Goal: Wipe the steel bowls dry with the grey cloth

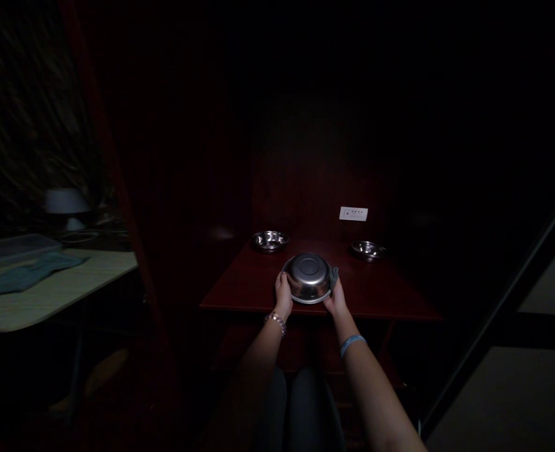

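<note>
Between my hands a shiny metal bowl [308, 279] is held bottom up, its round base facing me, over the front part of a dark red desk [240, 289]. My left hand [284, 296] grips the bowl's left rim. On the right side my right hand [336, 298] grips the rim, with a bunched grey-green cloth [334, 277] between its fingers and the bowl. Farther back, a second metal bowl [270, 242] stands upright at the left, and a third bowl [368, 250] stands upright at the right.
A white power socket [353, 214] is on the back panel above the desk. To the left, beyond a dark red side panel, a pale table [70, 285] bears a blue-green cloth [32, 273], a clear plastic box [16, 248] and a white lamp [66, 202]. The surroundings are very dark.
</note>
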Tool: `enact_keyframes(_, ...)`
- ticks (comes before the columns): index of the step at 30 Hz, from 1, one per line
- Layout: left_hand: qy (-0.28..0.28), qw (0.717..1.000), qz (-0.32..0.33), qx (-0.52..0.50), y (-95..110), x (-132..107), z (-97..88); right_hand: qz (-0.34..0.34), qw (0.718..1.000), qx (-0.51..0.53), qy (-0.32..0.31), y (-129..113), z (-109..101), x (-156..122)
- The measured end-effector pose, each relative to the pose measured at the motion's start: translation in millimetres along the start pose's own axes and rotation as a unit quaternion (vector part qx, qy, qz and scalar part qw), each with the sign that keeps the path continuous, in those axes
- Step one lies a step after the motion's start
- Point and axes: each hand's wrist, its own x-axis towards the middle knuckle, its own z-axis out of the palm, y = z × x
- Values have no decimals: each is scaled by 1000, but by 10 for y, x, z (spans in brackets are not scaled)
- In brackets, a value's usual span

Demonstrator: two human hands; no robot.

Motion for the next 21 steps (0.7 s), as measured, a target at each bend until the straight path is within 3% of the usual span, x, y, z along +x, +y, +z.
enact_keyframes(6, 6, 1000, 18, 11, -14, 20, -6, 0, 1000, -23, 14, -14, 14, -5)
enact_keyframes(15, 13, 1000, 6, 0, -17, 0, 12, 42, 996, 36, 73, 18, -7, 37)
enact_keyframes(21, -6, 1000, 8, 8, -52, 0, 11, 28, 993, 63, 96, 43, -36, 49)
